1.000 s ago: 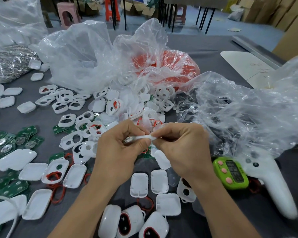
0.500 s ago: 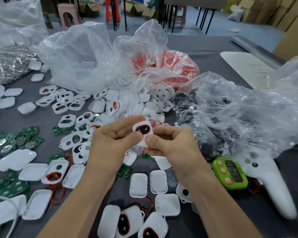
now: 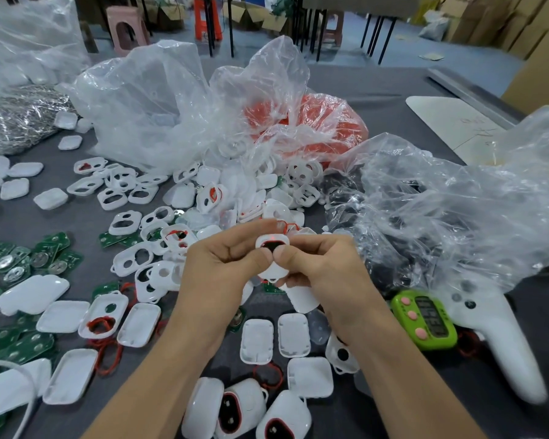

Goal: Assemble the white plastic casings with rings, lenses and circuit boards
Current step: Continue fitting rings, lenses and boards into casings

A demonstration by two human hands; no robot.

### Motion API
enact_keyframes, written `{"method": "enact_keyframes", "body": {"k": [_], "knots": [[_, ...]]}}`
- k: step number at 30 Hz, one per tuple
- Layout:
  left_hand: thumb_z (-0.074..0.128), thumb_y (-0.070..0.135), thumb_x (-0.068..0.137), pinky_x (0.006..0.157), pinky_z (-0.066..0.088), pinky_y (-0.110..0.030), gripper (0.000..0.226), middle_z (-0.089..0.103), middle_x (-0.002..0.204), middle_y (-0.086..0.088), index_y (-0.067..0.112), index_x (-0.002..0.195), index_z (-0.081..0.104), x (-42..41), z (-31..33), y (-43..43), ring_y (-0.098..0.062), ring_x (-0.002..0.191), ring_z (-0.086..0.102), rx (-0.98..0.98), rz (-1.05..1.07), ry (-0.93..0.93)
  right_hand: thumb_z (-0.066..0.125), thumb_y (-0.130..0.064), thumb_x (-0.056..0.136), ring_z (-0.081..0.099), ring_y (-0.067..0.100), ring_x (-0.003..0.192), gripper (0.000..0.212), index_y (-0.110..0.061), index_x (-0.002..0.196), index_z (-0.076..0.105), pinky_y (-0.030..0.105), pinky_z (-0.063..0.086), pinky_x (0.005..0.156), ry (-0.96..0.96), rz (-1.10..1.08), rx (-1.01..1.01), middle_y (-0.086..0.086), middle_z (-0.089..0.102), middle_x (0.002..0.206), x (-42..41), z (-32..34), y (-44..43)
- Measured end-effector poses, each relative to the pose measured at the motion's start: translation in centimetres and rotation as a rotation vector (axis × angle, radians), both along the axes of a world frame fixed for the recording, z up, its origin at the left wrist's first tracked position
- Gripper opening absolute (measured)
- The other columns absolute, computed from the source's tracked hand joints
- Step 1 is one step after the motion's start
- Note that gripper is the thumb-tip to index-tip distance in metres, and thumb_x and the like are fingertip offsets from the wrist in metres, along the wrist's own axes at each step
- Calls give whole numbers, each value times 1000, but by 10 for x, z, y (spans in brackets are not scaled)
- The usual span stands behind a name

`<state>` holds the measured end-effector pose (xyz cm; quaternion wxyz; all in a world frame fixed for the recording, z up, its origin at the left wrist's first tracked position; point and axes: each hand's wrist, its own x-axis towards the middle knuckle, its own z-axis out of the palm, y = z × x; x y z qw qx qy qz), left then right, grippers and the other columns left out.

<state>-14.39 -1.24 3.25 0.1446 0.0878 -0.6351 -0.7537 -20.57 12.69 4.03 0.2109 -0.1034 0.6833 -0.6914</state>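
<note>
while both hands curl round it, the small white plastic casing with a red ring and dark lens [image 3: 271, 248] sits raised above the grey table [image 3: 377, 90]. left hand [image 3: 222, 267] and right hand [image 3: 320, 270] pinch it with thumbs pressed on its front.

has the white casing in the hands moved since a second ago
Yes. The white casing has tipped up from edge-on to face the camera, but stays up and left of the green timer, which hasn't shifted.

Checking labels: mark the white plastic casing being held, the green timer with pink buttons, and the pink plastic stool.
white plastic casing [image 3: 271, 241]: head view, its upper front face.
green timer [image 3: 428, 315]: head view, its dark screen.
pink plastic stool [image 3: 124, 14]: head view, its seat.
</note>
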Motion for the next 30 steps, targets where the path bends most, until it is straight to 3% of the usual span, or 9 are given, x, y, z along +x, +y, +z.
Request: {"method": "enact_keyframes", "body": {"k": [4,7,11,14,17,20,25,28,30], "knots": [[73,8,83,77,57,-38,28,80,87,-3,31,95,83,-4,-5,2,-19,86,73,24,72,-124,70,-2,91,68,23,68,14,-11,95,80,25,58,66,-38,77,-3,16,77,87,-2,1,3],[74,-1,80,67,58,-27,29,80,87,-8,24,90,84,-5,-6,2,-19,79,75,64,145,-121,72,5,86,70,15,70,20,-9,99,77,23,56,68,29,108,30,8,77,82,1,-2,1],[71,-4,85,71,61,-30,34,80,87,-8,27,92,84,-4,-7,1,-20,82,76,8,114,-101,76,2,79,73,16,76,24,-14,97,78,24,56,72,35,83,27,7,79,86,2,-4,-1],[72,5,84,77,61,-28,31,81,93,-5,32,97,83,-3,-5,1,-19,92,77,-5,35,-84,78,3,78,70,17,70,23,-12,95,80,24,55,70,-15,37,-5,11,77,82,-1,-6,-1],[67,7,78,90,59,-38,37,80,101,-5,27,105,81,-3,-5,1,-22,102,75,1,-18,-78,77,10,78,69,17,66,26,-12,91,81,23,55,65,-26,1,9,14,77,80,-2,-8,-3],[68,-3,86,98,56,-42,38,80,104,-6,21,114,79,-2,-7,3,-23,106,74,-29,-52,-63,77,12,75,67,16,62,27,-13,84,82,24,54,63,-15,-44,43,14,77,77,-4,-9,-3],[64,-11,89,97,58,-46,50,80,102,-4,31,110,80,-4,-6,5,-22,104,75,-57,-7,-83,79,6,80,74,18,72,21,-11,92,81,27,58,68,-5,-47,-10,11,78,82,-4,-10,-5],[64,5,81,93,59,-54,44,80,97,-5,39,104,81,-4,-5,2,-34,100,75,-57,37,-70,80,2,81,75,20,76,19,-14,92,80,27,58,71,16,14,8,9,78,84,-3,-8,-4],[63,10,77,91,59,-57,43,81,94,-5,40,102,81,-4,-5,2,-33,96,75,-72,38,-62,79,5,79,73,17,71,21,-14,89,79,25,56,68,9,18,15,9,77,80,-4,-8,-4]]}}
